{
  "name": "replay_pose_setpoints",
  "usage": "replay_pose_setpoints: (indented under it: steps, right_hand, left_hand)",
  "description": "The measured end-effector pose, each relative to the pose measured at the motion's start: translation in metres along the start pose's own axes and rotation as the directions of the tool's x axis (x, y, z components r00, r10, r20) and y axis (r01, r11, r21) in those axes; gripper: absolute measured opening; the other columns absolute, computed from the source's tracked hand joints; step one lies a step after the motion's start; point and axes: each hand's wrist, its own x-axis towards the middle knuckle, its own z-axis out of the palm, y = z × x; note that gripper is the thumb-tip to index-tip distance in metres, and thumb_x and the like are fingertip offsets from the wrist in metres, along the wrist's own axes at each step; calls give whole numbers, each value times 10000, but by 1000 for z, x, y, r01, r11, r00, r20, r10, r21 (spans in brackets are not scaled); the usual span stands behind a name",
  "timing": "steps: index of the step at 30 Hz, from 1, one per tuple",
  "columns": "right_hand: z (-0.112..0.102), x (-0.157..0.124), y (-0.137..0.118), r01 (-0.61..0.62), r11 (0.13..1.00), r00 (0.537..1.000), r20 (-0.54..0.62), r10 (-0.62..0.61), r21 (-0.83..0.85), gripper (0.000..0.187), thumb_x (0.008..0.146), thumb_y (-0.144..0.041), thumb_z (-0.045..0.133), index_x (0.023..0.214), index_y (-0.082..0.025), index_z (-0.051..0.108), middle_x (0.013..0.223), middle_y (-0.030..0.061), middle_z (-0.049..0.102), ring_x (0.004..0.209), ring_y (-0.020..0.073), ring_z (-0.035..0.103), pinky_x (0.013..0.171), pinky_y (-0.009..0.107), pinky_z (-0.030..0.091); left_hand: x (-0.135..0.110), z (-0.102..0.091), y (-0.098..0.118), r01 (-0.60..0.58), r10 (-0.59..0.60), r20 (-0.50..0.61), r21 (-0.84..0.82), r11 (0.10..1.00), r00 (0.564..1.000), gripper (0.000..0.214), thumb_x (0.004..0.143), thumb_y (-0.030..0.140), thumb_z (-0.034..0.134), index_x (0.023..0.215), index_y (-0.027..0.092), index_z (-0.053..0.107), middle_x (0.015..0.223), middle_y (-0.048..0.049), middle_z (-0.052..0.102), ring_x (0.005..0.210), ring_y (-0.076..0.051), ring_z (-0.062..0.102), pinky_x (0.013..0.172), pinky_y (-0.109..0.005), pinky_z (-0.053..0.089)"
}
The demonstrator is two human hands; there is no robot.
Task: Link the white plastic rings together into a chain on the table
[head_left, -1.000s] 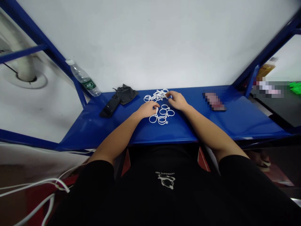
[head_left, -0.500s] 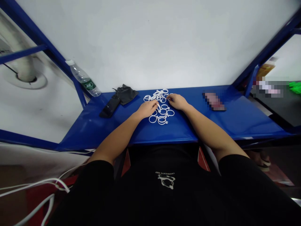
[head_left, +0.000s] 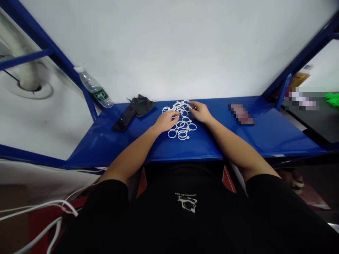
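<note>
Several white curtain rings (head_left: pixel 182 134), each with a small eyelet, lie loosely heaped on the blue tabletop (head_left: pixel 185 150). At the left side of the heap is my left hand (head_left: pixel 166 121), thumb and fingers curled but apart, the fingertips close above the rings. Nothing clearly shows in its grasp. My right hand (head_left: pixel 200 112) is at the upper right of the heap, its thumb and fingertips pinching a white curtain ring (head_left: pixel 189 106). Part of that ring is hidden by the fingers and overlaps others behind it.
Left of the rings lie a black phone-like object (head_left: pixel 123 120) and a crumpled black bag (head_left: pixel 142 106). A clear plastic bottle (head_left: pixel 95 90) leans at the far left by the blue frame. A blurred flat item (head_left: pixel 241 114) lies to the right. A white wall stands behind.
My left hand has let go of a curtain ring, which now lies among the lower rings, and its fingers have spread. My right hand has shifted slightly and lifted a ring between its fingertips.
</note>
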Motion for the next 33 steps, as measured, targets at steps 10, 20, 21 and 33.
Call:
replay_pose_setpoints:
  steps: [10,20,21,33]
  right_hand:
    - [-11,2,-19,-202,654,948,-22,317,729,678,795,-326,899,1428,-320,657,1110,-14,862,648,130,726,506,234,579]
    - [-18,2,-19,-198,617,943,-23,331,761,364,892,-494,810,1125,-322,589,763,-85,711,508,130,525,511,282,452]
    - [-18,2,-18,-203,599,940,-18,342,775,362,885,-489,806,1130,-318,600,759,-82,712,507,135,522,511,289,452]
    - [-13,2,-20,-213,618,943,-7,333,757,276,830,-457,724,988,-289,573,751,-58,658,482,130,411,518,306,375]
  left_hand:
    - [1,-4,2,31,-29,-38,45,999,999,252,1006,139,672,1159,192,864,1144,-83,832,920,-209,731,919,-335,589]
    - [1,-4,0,35,-33,-29,50,998,999,255,1035,174,675,1191,200,874,1176,-86,837,936,-210,727,926,-345,585]
    - [1,-4,0,31,-30,-27,53,998,999,251,1037,178,678,1190,201,875,1172,-85,838,940,-212,728,930,-347,585]
    - [0,-4,-1,3,-2,-6,53,999,1000,258,970,138,679,1114,212,880,1138,-71,842,891,-202,721,921,-353,590]
